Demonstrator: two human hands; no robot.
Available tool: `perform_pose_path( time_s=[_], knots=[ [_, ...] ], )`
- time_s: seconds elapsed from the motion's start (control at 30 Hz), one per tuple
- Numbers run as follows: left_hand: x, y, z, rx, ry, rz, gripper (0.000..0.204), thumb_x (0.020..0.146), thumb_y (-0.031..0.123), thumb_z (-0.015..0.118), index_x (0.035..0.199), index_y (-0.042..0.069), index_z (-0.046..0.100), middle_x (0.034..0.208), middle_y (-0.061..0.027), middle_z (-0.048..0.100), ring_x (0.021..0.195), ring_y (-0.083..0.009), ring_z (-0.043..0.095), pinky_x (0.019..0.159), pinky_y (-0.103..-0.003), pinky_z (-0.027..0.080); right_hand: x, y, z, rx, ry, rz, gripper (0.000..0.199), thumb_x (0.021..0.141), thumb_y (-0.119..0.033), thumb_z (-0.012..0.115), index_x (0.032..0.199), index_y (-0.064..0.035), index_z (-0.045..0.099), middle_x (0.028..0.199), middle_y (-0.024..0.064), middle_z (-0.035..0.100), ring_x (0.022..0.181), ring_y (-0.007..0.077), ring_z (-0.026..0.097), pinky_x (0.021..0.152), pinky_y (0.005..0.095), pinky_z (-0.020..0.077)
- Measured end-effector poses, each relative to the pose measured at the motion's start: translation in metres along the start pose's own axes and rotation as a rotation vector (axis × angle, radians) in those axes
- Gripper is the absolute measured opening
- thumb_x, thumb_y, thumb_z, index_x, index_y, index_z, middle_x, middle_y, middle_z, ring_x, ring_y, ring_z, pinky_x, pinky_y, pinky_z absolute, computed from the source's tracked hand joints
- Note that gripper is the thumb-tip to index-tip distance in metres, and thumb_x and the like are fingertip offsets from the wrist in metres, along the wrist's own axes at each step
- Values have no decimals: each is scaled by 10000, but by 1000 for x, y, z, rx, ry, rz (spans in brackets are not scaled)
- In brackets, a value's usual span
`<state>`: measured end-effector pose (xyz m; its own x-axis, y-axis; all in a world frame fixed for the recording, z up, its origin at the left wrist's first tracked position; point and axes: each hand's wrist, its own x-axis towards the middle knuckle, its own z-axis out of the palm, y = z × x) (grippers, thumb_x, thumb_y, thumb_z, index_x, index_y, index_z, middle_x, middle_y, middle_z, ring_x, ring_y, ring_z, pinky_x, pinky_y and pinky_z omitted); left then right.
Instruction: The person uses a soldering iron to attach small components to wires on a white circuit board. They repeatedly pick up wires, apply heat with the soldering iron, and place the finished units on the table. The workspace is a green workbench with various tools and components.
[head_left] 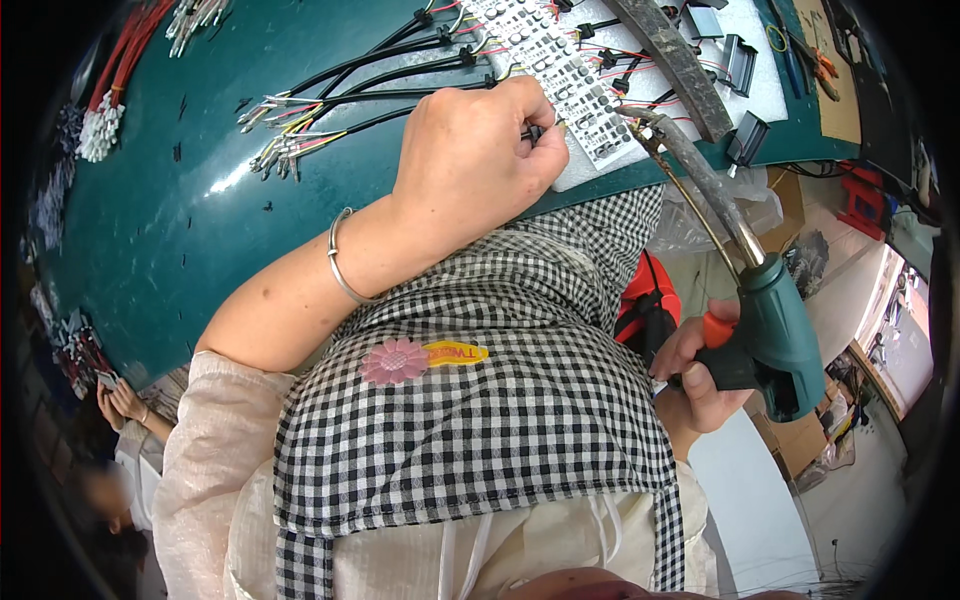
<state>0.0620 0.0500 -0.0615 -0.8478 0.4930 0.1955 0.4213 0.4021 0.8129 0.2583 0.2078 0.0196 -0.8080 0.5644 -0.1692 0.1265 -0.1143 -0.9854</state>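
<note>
My left hand [475, 150] is closed in a pinch on a black cable [532, 132], mostly hidden by the fingers, at the near left edge of a white circuit board panel [590, 110]. The panel carries rows of dark components, and several black cables [380, 82] with stripped, coloured wire ends run off it to the left. My right hand [705, 370] grips a soldering gun [785, 335] with a green body and an orange trigger. Its long metal barrel and thin side tube reach up to the panel's right edge, where the tip is close to the board.
White foam [765, 55] lies under the panel, with small dark metal housings [738, 65] on it. A dark metal bar [680, 70] crosses above. Red wire bundles [115, 85] lie on the green mat [140, 270] at left. Pliers [825, 72] are at far right. Another person's hands [122, 402] work at lower left.
</note>
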Motion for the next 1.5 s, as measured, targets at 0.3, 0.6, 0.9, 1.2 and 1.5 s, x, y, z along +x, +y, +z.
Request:
perform_pose_path(
  time_s=[0.3,0.6,0.9,1.2,1.5],
  knots=[
    [5,13,-30,192,-186,156,142,763,90,728,865,9,673,761,-105,675,626,-194,652,598,-277,509,6,4,-9,40,-41,-31,657,745,-185,748,1220,132,423,592,78,481,441,152,480,399,264,428],
    [29,17,-49,-505,-487,-466,259,886,38,633,1142,34,598,710,21,600,595,12,464,562,-149,414,5,11,-25,111,-42,-14,668,740,-218,764,1210,123,433,597,68,497,436,145,485,393,261,434],
    [22,11,-39,-36,-469,116,249,830,-28,623,1065,51,644,773,-61,649,642,-111,599,598,-248,485,8,19,-29,166,-57,-7,657,750,-213,754,1209,124,428,615,69,499,436,139,480,376,257,416],
    [11,6,-23,214,-223,422,187,766,1,697,920,43,600,771,-69,656,562,-200,614,479,-284,474,10,19,-30,196,-84,-17,631,762,-195,734,1203,129,420,600,62,482,438,136,471,377,250,416],
    [6,-1,-9,235,-71,468,179,758,36,730,892,44,612,716,-39,633,492,-151,568,449,-262,436,4,24,-37,110,-129,-3,634,764,-216,752,1203,113,435,568,66,490,437,143,472,398,242,404]
  ],
)
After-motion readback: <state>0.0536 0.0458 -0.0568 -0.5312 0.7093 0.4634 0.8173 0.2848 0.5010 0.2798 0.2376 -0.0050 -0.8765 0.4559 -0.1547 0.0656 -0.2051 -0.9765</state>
